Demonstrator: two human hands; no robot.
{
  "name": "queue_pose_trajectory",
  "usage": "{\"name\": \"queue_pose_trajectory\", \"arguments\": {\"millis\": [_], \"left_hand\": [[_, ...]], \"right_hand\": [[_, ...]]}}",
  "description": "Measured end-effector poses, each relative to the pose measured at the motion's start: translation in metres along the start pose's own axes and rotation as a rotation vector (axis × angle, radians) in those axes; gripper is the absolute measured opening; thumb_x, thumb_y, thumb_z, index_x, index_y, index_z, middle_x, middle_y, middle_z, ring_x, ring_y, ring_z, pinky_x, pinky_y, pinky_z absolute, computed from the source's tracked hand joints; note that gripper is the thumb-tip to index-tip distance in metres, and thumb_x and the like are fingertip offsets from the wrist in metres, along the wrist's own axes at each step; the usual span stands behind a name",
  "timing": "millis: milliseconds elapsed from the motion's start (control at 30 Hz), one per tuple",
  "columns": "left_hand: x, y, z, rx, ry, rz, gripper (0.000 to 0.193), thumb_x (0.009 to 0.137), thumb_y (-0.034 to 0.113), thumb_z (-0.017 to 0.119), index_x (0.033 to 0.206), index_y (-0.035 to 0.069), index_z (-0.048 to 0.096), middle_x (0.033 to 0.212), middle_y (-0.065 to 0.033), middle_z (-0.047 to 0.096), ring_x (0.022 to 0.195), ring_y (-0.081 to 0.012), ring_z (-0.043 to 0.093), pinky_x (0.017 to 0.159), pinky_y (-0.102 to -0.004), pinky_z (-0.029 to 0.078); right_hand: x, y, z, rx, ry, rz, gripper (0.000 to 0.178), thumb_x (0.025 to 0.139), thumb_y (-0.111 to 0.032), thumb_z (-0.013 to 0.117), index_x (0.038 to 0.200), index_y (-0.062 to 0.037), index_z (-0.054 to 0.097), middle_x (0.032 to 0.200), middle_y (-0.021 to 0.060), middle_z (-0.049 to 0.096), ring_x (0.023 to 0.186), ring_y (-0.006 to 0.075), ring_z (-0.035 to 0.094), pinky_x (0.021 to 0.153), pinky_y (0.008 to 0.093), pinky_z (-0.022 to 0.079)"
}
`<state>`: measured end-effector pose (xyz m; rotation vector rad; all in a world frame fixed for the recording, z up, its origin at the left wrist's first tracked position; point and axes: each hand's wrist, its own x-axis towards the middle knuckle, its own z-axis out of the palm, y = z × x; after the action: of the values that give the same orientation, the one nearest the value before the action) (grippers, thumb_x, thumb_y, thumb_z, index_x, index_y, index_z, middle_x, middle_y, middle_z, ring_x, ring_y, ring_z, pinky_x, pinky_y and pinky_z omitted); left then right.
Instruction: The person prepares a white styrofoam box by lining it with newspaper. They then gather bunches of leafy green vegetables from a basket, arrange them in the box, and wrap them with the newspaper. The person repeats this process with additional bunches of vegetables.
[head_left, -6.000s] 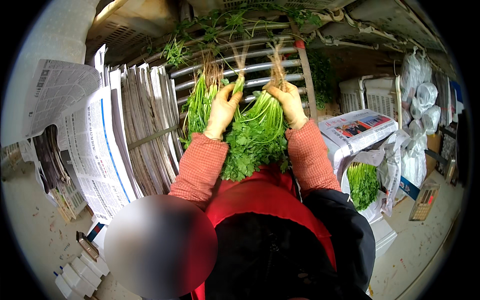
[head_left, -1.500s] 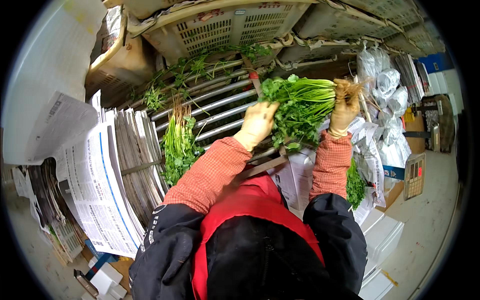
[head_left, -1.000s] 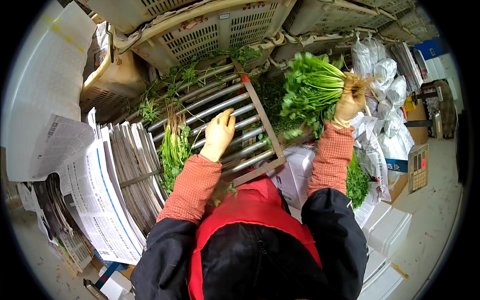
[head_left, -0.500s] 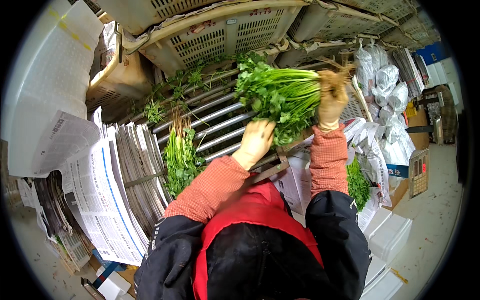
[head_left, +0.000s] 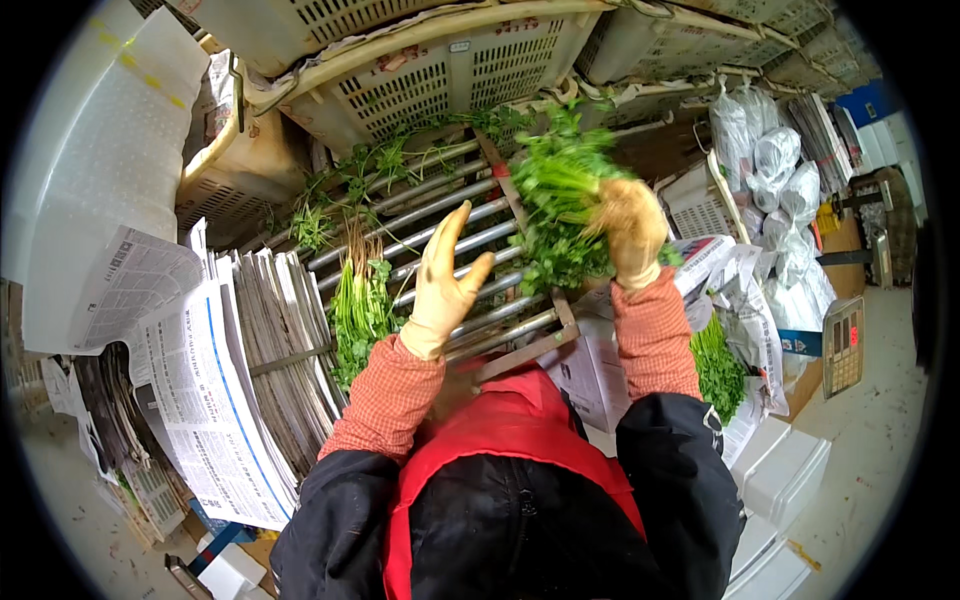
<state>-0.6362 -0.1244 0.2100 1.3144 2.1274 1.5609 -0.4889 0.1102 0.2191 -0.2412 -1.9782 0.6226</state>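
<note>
My right hand (head_left: 636,232), in a pale glove, grips a leafy bunch of cilantro (head_left: 562,180) by its brown root end. The leaves point away to the left and are blurred by motion. My left hand (head_left: 449,285), gloved too, is empty with fingers spread above the metal rack (head_left: 490,208), apart from the bunch. Left of that hand, a smaller bunch of cilantro (head_left: 362,312) lies on the rack's left side, roots away from me. Loose sprigs (head_left: 392,160) lie scattered along the rack's far end.
Slatted plastic crates (head_left: 450,80) line the back. A strapped stack of newspapers (head_left: 275,330) stands at the left. To the right are silvery plastic-wrapped bundles (head_left: 790,190), greens in newspaper (head_left: 718,370), a scale display (head_left: 843,345) and white boxes (head_left: 780,475).
My left hand has let go of the bunch's leaves, moved left and opened. My right hand has shifted slightly nearer and left, swinging the bunch so more of the rack shows.
</note>
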Motion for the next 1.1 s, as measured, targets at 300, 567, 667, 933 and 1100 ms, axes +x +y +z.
{"name": "queue_pose_trajectory", "arguments": {"millis": [300, 567, 667, 933, 1100], "left_hand": [[0.016, 0.031, -0.004, 0.154, -0.211, 0.302, 0.098, 0.074, 0.049, 0.072, 0.143, -0.004, 0.028, 0.142, -0.0217, 0.040, 0.134, -0.0385, 0.034, 0.113, -0.0491, 0.023], [0.014, 0.028, -0.002, -0.142, -0.503, 0.049, 0.094, 0.074, 0.055, 0.069, 0.143, 0.000, 0.034, 0.143, -0.0180, 0.043, 0.132, -0.0321, 0.042, 0.111, -0.0411, 0.031], [0.009, 0.035, -0.005, -0.256, -0.457, 0.005, 0.093, 0.073, 0.047, 0.075, 0.143, 0.001, 0.035, 0.143, -0.0166, 0.044, 0.132, -0.0292, 0.042, 0.110, -0.0376, 0.032], [0.069, 0.036, -0.038, -0.165, -0.347, 0.105, 0.043, 0.085, 0.019, 0.062, 0.122, 0.000, 0.058, 0.127, -0.0150, 0.058, 0.121, -0.0274, 0.053, 0.104, -0.0377, 0.039], [0.092, 0.025, 0.006, 0.020, -0.753, 0.201, 0.032, 0.086, 0.029, 0.066, 0.104, 0.003, 0.065, 0.129, -0.0161, 0.055, 0.119, -0.0314, 0.053, 0.100, -0.0399, 0.042]], "right_hand": [[-0.014, -0.079, 0.007, -0.010, -0.343, -0.279, 0.032, 0.069, -0.012, 0.070, 0.100, -0.0061, 0.065, 0.087, 0.0068, 0.065, 0.077, 0.0243, 0.063, 0.063, 0.0341, 0.048], [-0.004, -0.090, 0.013, 0.076, -0.391, -0.322, 0.038, 0.066, -0.013, 0.069, 0.103, -0.0058, 0.065, 0.089, 0.0074, 0.064, 0.079, 0.0264, 0.061, 0.065, 0.0363, 0.049], [0.002, -0.092, 0.013, 0.101, -0.429, -0.338, 0.038, 0.067, -0.013, 0.069, 0.104, -0.0058, 0.064, 0.090, 0.0069, 0.062, 0.080, 0.0263, 0.060, 0.067, 0.0366, 0.048], [0.003, -0.106, 0.031, 0.252, -0.549, -0.398, 0.030, 0.070, -0.012, 0.062, 0.099, -0.0042, 0.064, 0.080, 0.0058, 0.056, 0.072, 0.0238, 0.056, 0.061, 0.0343, 0.044], [-0.005, -0.114, 0.045, 0.307, -0.572, -0.418, 0.025, 0.069, -0.013, 0.062, 0.093, -0.0062, 0.064, 0.080, 0.0048, 0.056, 0.073, 0.0223, 0.056, 0.063, 0.0337, 0.046]]}}
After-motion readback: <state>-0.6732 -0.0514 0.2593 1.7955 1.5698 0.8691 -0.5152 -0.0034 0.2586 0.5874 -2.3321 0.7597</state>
